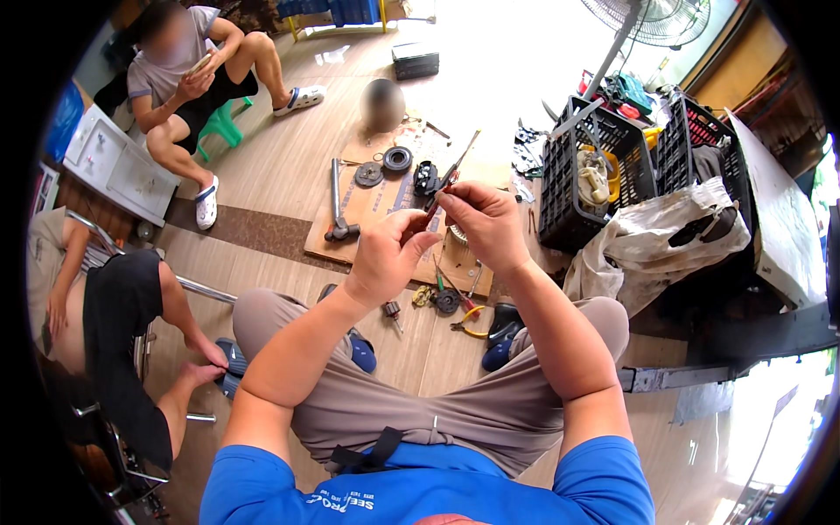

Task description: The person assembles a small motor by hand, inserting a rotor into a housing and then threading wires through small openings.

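My left hand (392,251) and my right hand (486,222) meet above a cardboard sheet (382,198) on the floor. The fingers of both are closed around a small, slim, dark reddish piece (431,206), mostly covered by them. Past my right fingertips a thin pointed rod (465,154) slants up; whether it joins the held piece I cannot tell. Just beyond lies a black housing part (426,178). Left of it are a black ring (397,158), a grey disc (368,174) and a hammer (339,206). A pale round part (458,234) shows partly beneath my right hand.
Between my feet lie yellow-handled pliers (473,325), a motor armature (394,316) and a black round part (447,301). Black crates (560,206) filled with parts and a stained cloth (656,238) stand right. Two people sit at the left; a fan (661,19) stands far right.
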`<action>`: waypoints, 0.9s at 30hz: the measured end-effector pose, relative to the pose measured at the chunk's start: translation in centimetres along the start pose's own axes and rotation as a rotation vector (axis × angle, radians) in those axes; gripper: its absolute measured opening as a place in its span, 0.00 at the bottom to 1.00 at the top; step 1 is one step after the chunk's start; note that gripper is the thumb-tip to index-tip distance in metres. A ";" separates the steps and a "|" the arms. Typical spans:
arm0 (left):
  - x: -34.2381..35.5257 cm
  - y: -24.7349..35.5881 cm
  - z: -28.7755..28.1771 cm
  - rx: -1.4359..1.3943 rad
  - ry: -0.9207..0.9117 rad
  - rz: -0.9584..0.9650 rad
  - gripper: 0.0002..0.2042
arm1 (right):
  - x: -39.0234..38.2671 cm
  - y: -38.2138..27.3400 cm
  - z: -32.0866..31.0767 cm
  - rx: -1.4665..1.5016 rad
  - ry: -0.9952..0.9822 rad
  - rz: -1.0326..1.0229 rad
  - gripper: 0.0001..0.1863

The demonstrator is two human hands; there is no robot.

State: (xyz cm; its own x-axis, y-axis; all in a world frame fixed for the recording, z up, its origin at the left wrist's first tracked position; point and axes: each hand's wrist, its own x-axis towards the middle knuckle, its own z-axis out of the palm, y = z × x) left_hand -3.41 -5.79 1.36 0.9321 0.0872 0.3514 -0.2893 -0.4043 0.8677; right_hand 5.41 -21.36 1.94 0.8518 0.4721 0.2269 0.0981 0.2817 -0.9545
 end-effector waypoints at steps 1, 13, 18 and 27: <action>0.1 0.0 0.0 0.083 0.030 0.054 0.09 | -0.1 0.1 0.2 -0.012 0.026 0.022 0.05; -0.4 -1.2 -0.4 -1.408 -0.516 -0.447 0.11 | 0.1 0.0 -0.9 0.437 -0.299 0.159 0.06; 0.3 -1.1 -0.2 -0.769 -0.208 -0.409 0.07 | 0.3 0.3 -0.2 0.143 -0.023 0.077 0.05; 0.5 -1.0 -0.6 -0.627 -0.062 -0.357 0.08 | 0.3 0.0 -0.5 0.307 -0.082 0.171 0.07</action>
State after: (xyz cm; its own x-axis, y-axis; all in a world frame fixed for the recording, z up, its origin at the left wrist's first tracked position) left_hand -2.81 -4.81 0.88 0.9984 0.0572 0.0041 -0.0177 0.2388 0.9709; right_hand 5.88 -21.61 1.88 0.7970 0.5964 0.0957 -0.2123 0.4248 -0.8800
